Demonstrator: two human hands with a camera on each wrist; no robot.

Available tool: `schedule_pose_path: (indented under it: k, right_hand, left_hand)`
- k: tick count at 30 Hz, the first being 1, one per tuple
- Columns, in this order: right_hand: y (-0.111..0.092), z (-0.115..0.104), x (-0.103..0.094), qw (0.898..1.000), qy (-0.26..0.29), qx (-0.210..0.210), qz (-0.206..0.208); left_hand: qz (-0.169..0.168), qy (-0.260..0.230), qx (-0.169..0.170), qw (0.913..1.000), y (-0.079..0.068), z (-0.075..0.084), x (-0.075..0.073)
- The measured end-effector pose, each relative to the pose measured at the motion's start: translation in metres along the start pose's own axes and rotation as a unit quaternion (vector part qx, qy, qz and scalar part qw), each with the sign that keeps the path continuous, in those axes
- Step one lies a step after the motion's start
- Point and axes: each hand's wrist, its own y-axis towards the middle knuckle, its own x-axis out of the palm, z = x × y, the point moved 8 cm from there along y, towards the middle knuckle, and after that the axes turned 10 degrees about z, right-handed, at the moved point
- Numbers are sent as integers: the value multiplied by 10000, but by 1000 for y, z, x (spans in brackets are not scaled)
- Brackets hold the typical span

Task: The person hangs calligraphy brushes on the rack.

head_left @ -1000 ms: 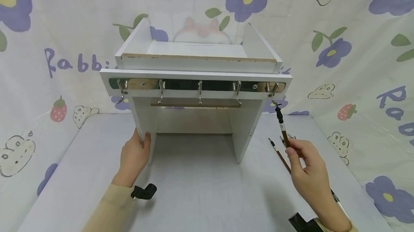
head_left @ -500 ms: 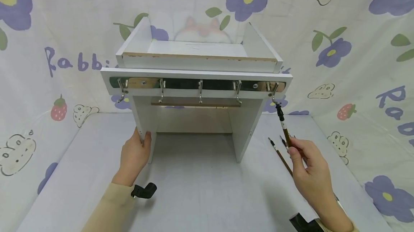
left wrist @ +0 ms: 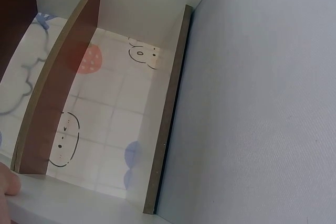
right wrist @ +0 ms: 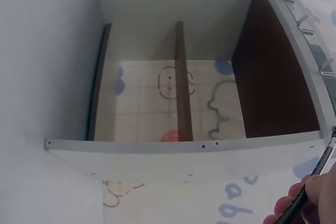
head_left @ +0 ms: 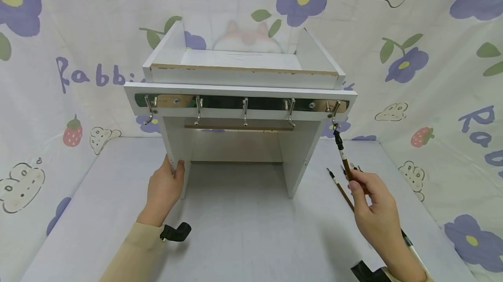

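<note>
A white wooden shelf stand (head_left: 240,79) stands on the table, with a metal hook rail (head_left: 263,104) across its front. My left hand (head_left: 165,190) grips the edge of its left side panel (head_left: 171,149), thumb on the inner face. My right hand (head_left: 375,208) pinches a brown-handled calligraphy brush (head_left: 343,155) between thumb and fingers. The brush points upward, its black loop end at the rightmost hook (head_left: 335,112). Whether the loop is over the hook I cannot tell. In the right wrist view, part of the brush (right wrist: 315,174) shows at the lower right.
Several more brushes (head_left: 340,190) lie on the white table (head_left: 235,238) at the right, partly hidden by my right hand and forearm. Inside the stand runs a wooden crossbar (right wrist: 181,87). A flower-patterned cloth (head_left: 432,111) hangs behind and at both sides.
The brush's looped end has shifted slightly left at the rightmost hook, with small movements of my right hand. My left hand keeps its grip on the stand.
</note>
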Motion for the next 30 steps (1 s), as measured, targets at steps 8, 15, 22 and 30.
schedule_pose_path:
  k: [8, 15, 22, 30]
  right_hand:
    - [-2, 5, 6, 9998, 151, 94, -96]
    - [-5, 9, 17, 9988, 335, 262, -245]
    - [-6, 6, 27, 9985, 455, 157, -251]
    - [-6, 5, 44, 9982, 502, 79, -323]
  left_hand:
    - [-34, 16, -63, 10000, -1, 2, -1]
    - [-22, 74, -62, 10000, 0, 1, -1]
    - [31, 88, -49, 9999, 0, 0, 0]
    - [53, 66, -31, 10000, 0, 1, -1]
